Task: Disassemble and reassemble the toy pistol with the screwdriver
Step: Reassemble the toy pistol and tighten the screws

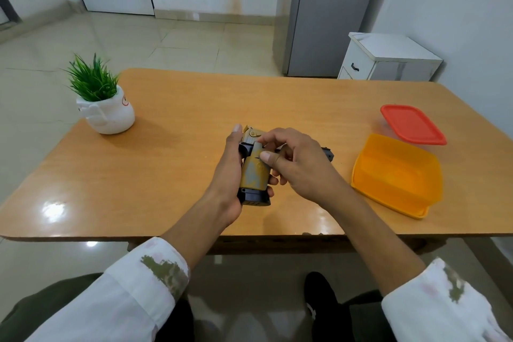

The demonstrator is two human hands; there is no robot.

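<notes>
The toy pistol (254,172) is tan with a black base and black barrel, and it sits at the middle of the table near the front. My left hand (231,172) grips its handle from the left, thumb up beside the slide. My right hand (294,164) covers the barrel side, with thumb and forefinger pinched at the upper part of the handle. A thin dark tip shows at the thumb; I cannot tell what it is. The black muzzle end (329,154) pokes out to the right of my right hand.
The wooden table (180,119) carries a small potted plant (104,100) at the back left. An open orange container (397,175) stands at the right, its red lid (412,123) lying behind it. A white cabinet (388,58) stands beyond the table.
</notes>
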